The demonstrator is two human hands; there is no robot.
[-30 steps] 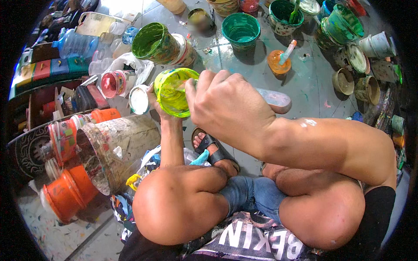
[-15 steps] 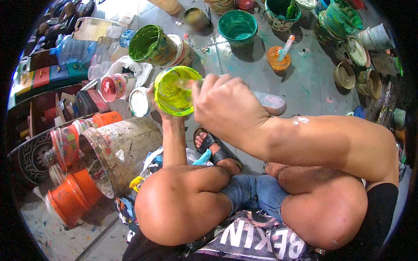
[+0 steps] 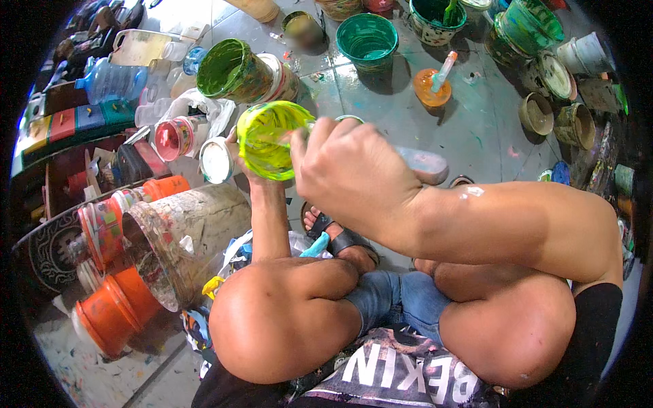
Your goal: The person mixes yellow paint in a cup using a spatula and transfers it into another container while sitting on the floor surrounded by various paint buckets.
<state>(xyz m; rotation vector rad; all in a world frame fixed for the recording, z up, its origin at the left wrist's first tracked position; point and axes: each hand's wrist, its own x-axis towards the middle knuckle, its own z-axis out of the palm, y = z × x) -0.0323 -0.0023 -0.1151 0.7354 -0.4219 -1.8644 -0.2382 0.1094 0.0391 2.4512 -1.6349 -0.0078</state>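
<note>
On paint-splashed grey tile floor (image 3: 469, 129), scattered paint pots, left fingers (image 3: 235, 146) gripping yellow-green cup (image 3: 269, 139), right fingers' grip hidden

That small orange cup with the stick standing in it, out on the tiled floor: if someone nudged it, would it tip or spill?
Probably it would tip fairly easily. The orange cup looks small and light, and the stick leans out past its rim, which likely makes it top-heavy. The tiled floor looks glossy and paint-smeared, so the cup might slide before toppling. Its paint-coated sides may feel slippery.

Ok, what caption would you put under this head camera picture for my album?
Left hand holds a yellow-green paint cup while the right hand reaches into it.
</note>
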